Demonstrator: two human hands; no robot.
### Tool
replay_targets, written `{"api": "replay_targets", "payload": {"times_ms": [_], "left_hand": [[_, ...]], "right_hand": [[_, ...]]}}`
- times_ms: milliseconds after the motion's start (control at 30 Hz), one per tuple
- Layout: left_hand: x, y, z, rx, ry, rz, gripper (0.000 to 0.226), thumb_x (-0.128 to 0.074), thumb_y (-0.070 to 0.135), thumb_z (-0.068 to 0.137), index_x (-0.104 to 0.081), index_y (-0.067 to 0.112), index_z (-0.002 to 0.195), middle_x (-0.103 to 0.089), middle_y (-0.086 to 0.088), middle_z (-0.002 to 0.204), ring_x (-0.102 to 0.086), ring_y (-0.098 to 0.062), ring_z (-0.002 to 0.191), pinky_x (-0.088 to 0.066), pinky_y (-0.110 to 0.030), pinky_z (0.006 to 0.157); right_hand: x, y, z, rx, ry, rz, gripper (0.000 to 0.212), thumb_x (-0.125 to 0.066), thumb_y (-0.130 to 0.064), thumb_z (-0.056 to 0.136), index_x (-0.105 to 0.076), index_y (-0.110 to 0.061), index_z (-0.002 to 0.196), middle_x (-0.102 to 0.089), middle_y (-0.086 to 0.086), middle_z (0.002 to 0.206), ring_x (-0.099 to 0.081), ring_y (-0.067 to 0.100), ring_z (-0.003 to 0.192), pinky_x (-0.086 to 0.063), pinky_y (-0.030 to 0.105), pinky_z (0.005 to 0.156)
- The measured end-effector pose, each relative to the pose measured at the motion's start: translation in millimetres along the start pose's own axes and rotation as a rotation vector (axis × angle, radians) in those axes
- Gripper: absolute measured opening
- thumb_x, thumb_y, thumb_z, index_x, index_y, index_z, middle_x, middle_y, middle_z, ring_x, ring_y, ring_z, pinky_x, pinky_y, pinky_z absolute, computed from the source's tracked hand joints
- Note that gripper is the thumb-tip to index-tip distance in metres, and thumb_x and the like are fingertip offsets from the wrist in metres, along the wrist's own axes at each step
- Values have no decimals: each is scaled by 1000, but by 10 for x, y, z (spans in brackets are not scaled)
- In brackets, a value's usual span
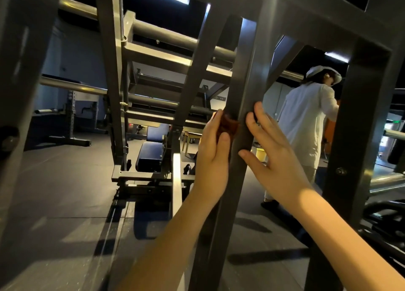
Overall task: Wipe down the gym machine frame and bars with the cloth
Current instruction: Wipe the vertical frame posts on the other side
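Observation:
A dark grey upright post (pixel 243 89) of the gym machine frame rises in the middle of the view. My left hand (pixel 213 157) holds a small brown cloth (pixel 229 125) against the post's left face, thumb and fingers curled round it. Most of the cloth is hidden behind the hand. My right hand (pixel 271 154) rests on the post's right face with fingers straight and spread. Round steel bars (pixel 175 38) and slanted frame beams (pixel 197 71) cross behind the post.
A person in white clothes and a cap (pixel 306 124) stands close behind the frame at right. A padded blue seat (pixel 151 154) sits low inside the machine. Thick frame posts stand at far left (pixel 19 71) and right (pixel 359 115). A rack (pixel 72 115) stands at back left.

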State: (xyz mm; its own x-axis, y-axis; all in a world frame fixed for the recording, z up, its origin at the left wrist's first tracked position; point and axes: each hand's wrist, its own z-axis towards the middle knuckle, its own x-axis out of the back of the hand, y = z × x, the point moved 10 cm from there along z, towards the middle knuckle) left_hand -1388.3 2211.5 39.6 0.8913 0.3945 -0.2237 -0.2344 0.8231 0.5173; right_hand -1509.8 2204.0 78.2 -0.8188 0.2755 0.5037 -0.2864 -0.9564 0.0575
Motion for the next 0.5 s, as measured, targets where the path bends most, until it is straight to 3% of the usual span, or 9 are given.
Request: {"api": "replay_targets", "payload": {"times_ms": [67,167,267,367,500], "left_hand": [[132,-350,-302,172,59,-34,44,-40,44,101,-46,19,136,-62,-11,119,-64,-24,107,-52,-46,95],[243,-601,-868,325,64,-19,39,-39,48,98,-49,27,129,-64,-10,111,-66,-29,101,-56,-42,85],[148,-328,-600,205,46,-1,34,-36,37,103,-42,34,137,-59,-2,122,-62,-16,110,-54,-33,90],[-25,57,-160,12,30,22,35,-36,32,101,-39,38,135,-53,-4,133,-55,-14,122,-46,-37,103],[99,-294,-554,133,72,26,46,-39,41,100,-41,22,142,-59,2,127,-60,-10,115,-50,-29,95]], "right_hand": [[-11,-1,0,-20,-24,13,66,-41,-43,90,-16,-26,149,-8,-7,160,-14,26,148,-26,57,115],[-11,-16,-7,-38,-38,22,65,-45,-40,91,-17,-28,148,-5,-9,159,-11,25,149,-24,58,115],[-27,-16,-9,-33,-30,-8,64,-45,-39,92,-17,-30,148,-5,-9,158,-11,27,148,-23,59,115],[-34,-17,-26,-14,-11,-22,62,-41,-40,92,-19,-26,148,-8,-4,159,-14,30,148,-24,59,115],[-49,-24,-67,-20,-15,-33,63,-41,-41,92,-21,-23,149,-10,-1,160,-17,31,147,-27,59,113]]}}
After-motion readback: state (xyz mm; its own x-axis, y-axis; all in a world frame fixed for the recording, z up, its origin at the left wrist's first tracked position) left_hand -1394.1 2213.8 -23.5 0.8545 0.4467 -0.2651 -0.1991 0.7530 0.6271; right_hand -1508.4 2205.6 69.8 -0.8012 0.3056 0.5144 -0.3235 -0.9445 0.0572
